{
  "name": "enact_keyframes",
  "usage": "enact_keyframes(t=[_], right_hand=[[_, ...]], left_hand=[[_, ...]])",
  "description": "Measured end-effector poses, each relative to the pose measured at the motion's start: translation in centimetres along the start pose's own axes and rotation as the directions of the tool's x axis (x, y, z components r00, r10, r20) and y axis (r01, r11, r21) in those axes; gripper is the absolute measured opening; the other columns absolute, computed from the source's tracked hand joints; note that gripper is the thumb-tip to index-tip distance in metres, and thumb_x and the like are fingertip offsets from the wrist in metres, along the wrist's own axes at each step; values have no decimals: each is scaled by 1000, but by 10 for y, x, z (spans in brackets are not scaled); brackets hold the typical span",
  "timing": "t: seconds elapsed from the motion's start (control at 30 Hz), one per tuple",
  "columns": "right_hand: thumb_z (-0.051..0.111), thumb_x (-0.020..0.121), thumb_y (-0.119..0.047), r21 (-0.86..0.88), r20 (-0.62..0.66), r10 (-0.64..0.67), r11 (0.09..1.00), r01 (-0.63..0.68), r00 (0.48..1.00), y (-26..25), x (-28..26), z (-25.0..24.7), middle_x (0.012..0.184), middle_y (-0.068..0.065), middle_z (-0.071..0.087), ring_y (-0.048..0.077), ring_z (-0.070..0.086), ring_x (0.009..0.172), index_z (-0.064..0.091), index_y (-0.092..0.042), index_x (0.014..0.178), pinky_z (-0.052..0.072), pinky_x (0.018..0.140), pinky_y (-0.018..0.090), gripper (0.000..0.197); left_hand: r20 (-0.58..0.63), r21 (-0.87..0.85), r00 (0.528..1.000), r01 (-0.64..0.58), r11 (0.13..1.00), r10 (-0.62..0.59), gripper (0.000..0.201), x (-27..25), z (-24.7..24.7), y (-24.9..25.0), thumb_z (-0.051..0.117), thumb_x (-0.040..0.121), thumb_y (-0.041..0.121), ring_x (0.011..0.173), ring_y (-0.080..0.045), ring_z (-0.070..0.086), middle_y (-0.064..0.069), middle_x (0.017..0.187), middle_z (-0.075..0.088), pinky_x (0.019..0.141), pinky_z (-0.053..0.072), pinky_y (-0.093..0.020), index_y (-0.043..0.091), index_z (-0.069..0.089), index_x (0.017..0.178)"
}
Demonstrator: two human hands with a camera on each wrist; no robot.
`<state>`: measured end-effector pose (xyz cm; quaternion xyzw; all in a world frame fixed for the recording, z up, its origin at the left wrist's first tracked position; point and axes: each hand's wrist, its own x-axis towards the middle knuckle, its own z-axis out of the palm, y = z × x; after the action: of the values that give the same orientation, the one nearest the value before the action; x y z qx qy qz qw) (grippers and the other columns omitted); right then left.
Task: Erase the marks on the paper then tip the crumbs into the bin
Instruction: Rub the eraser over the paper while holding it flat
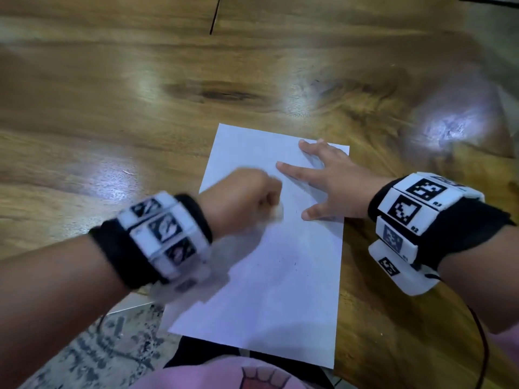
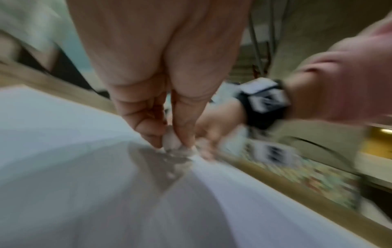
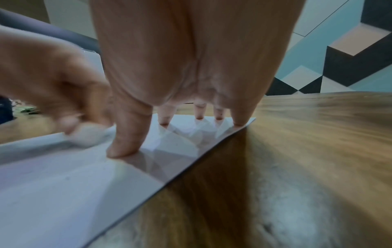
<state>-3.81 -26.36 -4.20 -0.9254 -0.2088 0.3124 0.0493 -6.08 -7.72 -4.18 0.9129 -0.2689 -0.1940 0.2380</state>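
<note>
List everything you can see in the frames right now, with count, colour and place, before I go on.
Paper: one, white, flat on the table, near edge over the table's edge; a few small dark specks on it.
Eraser: one, white, pinched in the left hand, tip on the paper.
Table: one, glossy brown wood, under the paper.
Floor: speckled grey, lower left below the table.
Bin: not in view.
Wrist bands: two, black with white marker tiles, one per wrist.
Pink garment: one, bottom edge.
Left hand: blurred, grips the eraser mid-sheet.
Right hand: fingers spread, presses the paper's far right part.
</note>
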Motion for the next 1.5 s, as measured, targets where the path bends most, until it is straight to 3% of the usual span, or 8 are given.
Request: enact_keyframes(t=[0.13, 0.3, 0.53, 0.73, 0.93, 1.2, 1.37, 1.5], right_hand=[[63, 81, -49, 1, 4, 2, 1000, -2, 1000, 0, 0, 0, 156, -6, -21, 22, -21, 143, 0, -55, 141, 1, 117, 38, 88], [62, 82, -49, 4, 9, 1, 1000, -1, 1000, 2, 1, 0, 156, -5, -21, 23, -22, 143, -2, -55, 141, 0, 117, 38, 88], [63, 82, -48, 13, 7, 11, 1000, -11, 1000, -1, -1, -1, 156, -7, -21, 22, -21, 143, 0, -56, 141, 1, 116, 37, 87], [62, 83, -48, -1, 18, 13, 1000, -13, 1000, 0, -2, -2, 155, -7, -23, 22, -22, 143, -2, -55, 141, 3, 116, 39, 87], [65, 81, -47, 32, -5, 2, 999, -2, 1000, 1, -1, 0, 156, -6, -20, 23, -21, 143, 2, -56, 141, 1, 116, 38, 87], [62, 83, -47, 4, 16, 12, 1000, -12, 1000, 0, -2, -2, 155, -7, -23, 22, -23, 143, -3, -55, 141, 0, 116, 38, 87], [64, 81, -48, 14, -7, -3, 1000, 3, 1000, 0, -1, 0, 156, -5, -20, 23, -22, 143, 0, -55, 141, 1, 116, 38, 88], [63, 82, -48, 10, 4, 2, 1000, -2, 1000, 0, -1, -1, 156, -6, -21, 22, -22, 143, -1, -54, 142, -1, 116, 36, 87]], left_hand=[[-77, 10, 996, 44, 999, -43, 7, 8, 0, -4, 60, 75, 9, 64, -20, 46, 1, 61, 50, 51, 26, -23, 11, 57, 69], [208, -100, 975, -57, 993, 77, 17, -57, 24, 3, 57, 72, 9, 56, -3, 42, 11, 64, 42, 55, 33, -11, 19, 49, 61], [-77, -24, 995, 64, 998, -65, 14, -1, 2, -6, 63, 78, 17, 64, -21, 47, -7, 71, 56, 52, 30, -12, 7, 56, 70], [196, -81, 978, -54, 995, 69, 19, -59, 28, 1, 62, 72, 7, 60, -8, 42, 4, 68, 48, 56, 31, -13, 18, 51, 62], [-38, -18, 999, -25, 1000, 24, 19, 10, 7, 9, 66, 74, 17, 55, -12, 39, 10, 54, 43, 53, 32, -12, 19, 52, 63], [242, -66, 960, -126, 990, 138, 9, -40, 34, 14, 59, 74, 10, 68, -20, 55, -4, 74, 59, 65, 45, -33, 13, 57, 65], [-33, 24, 999, -10, 1000, 11, 12, 9, 11, 9, 62, 76, 12, 65, -19, 45, 2, 63, 47, 56, 25, -25, 13, 55, 66], [38, -9, 994, -103, 995, 103, 13, -9, 21, 8, 55, 76, 16, 65, -23, 50, -5, 67, 55, 60, 36, -30, 10, 55, 65]])
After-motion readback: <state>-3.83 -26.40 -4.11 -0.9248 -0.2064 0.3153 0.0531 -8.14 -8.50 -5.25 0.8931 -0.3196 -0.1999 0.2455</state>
